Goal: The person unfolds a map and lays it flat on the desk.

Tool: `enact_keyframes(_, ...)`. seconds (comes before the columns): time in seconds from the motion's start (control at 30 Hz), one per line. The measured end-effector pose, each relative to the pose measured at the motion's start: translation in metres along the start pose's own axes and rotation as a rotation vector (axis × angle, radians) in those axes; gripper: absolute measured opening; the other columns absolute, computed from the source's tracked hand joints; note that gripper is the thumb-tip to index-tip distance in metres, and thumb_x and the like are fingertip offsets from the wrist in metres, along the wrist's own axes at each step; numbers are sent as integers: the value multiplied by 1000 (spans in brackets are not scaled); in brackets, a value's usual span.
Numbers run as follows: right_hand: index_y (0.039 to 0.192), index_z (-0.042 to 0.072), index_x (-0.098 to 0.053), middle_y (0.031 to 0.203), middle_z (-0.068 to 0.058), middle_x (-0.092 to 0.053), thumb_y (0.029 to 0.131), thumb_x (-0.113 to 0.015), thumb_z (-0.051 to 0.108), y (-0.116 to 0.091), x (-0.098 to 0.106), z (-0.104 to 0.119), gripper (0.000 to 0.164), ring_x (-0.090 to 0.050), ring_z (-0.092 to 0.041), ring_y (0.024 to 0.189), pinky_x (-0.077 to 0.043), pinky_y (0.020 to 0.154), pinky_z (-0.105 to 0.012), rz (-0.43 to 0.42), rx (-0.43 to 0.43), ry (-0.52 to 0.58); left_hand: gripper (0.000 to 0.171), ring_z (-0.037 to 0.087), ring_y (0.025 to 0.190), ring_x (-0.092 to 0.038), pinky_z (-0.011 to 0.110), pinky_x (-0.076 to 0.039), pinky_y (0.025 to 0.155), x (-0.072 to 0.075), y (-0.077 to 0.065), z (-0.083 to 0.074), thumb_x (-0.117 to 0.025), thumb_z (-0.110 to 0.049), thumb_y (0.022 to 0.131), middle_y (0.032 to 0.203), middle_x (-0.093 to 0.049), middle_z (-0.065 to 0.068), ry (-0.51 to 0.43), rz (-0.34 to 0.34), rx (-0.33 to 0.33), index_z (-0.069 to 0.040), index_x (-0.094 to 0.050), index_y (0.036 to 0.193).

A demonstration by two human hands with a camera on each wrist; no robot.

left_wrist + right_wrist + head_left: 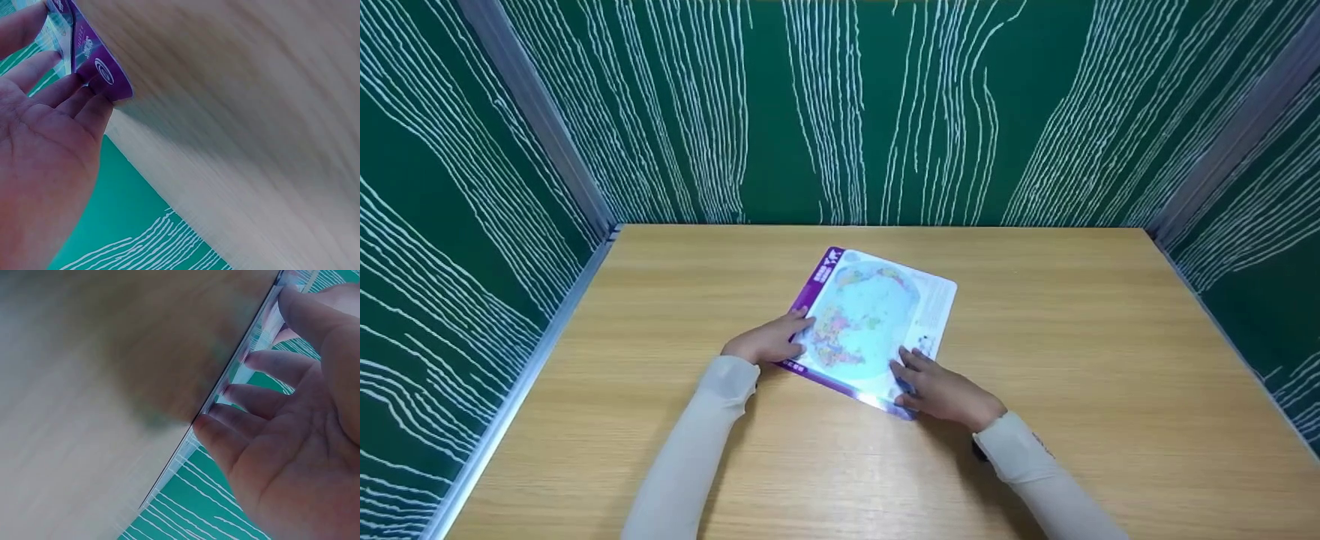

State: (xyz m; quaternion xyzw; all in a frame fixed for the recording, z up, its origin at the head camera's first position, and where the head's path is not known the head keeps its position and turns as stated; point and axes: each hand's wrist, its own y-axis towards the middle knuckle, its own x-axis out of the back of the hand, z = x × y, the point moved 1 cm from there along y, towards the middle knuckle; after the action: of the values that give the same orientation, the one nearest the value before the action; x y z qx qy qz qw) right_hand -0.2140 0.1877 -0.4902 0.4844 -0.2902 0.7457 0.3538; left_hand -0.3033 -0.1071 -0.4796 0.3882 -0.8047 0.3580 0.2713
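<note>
- We see a map sheet (877, 300) on the counter (1072, 322), near its middle and turned askew, with one corner aimed roughly toward the wearer's side
- On it we make out a pale blue oval world map with small coloured patches, and a purple border (814, 283) along its left and lower edges
- Our left hand (769, 340) is at the sheet's left edge, close to the lower left corner; its fingers are outstretched and loose, touching the purple border rather than clenched round it
- Our right hand (949, 391) is at the right edge, close to the corner nearest us, fingers extended and spread, the tips touching the sheet without a grasp
- From the left wrist we see a white round mark (104, 71) on the purple, just beside the fingertips
- From the right wrist the sheet shows nearly edge-on as a thin strip, and we cannot tell whether that edge is raised
- A bright glare (877, 401) sits on the lower border, just left of the right hand
- Pale sleeves (690, 457) cover both our forearms
- Around the wood-grained counter we see green walls (769, 112) with wavy white lines, and grey posts (544, 120) at the far corners
</note>
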Motion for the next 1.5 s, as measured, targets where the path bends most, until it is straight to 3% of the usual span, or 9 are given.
enact_keyframes(0.33, 144, -1, -39, 155, -27, -23, 94, -60, 22, 3, 10, -13, 60, -20, -45, 143, -29, 113, -54, 77, -22, 84, 59, 26, 151, -1, 48, -10, 122, -10, -3, -7, -45, -29, 101, 164, -3, 1, 102, 9, -33, -23, -19, 154)
enact_keyframes(0.57, 147, 6, -38, 158, -20, -21, 93, -63, 21, 6, 15, -23, 62, -18, -40, 146, -27, 115, -52, 125, -62, 117, 59, 26, 151, -4, 45, -12, 122, -20, -4, -9, -45, -29, 101, 163, -5, 4, 146, -40, -20, -19, -20, 154)
enact_keyframes(0.8, 145, 2, -40, 157, -22, -23, 90, -66, 13, 6, 21, -30, 61, -18, -43, 144, -29, 112, -53, 123, -12, 123, 59, 30, 150, -6, 44, -13, 122, -29, -9, -13, -46, -24, 101, 162, -7, 11, 161, -92, -45, -11, -23, 153)
enact_keyframes(1.07, 146, 11, -41, 159, -13, -23, 89, -67, 14, 10, 25, -35, 62, -18, -37, 146, -29, 113, -51, 151, -78, 148, 59, 27, 150, -3, 47, -14, 121, -36, -13, -23, -45, -29, 101, 163, -3, 7, 128, -108, 41, -16, -21, 154)
enact_keyframes(1.5, 146, 26, -41, 160, -2, -24, 90, -67, 21, 13, 32, -38, 62, -19, -31, 147, -27, 114, -53, 193, -192, 118, 61, 28, 150, -5, 47, -16, 121, -41, -14, -24, -46, -33, 101, 163, -5, 9, 160, -120, 63, -15, -22, 154)
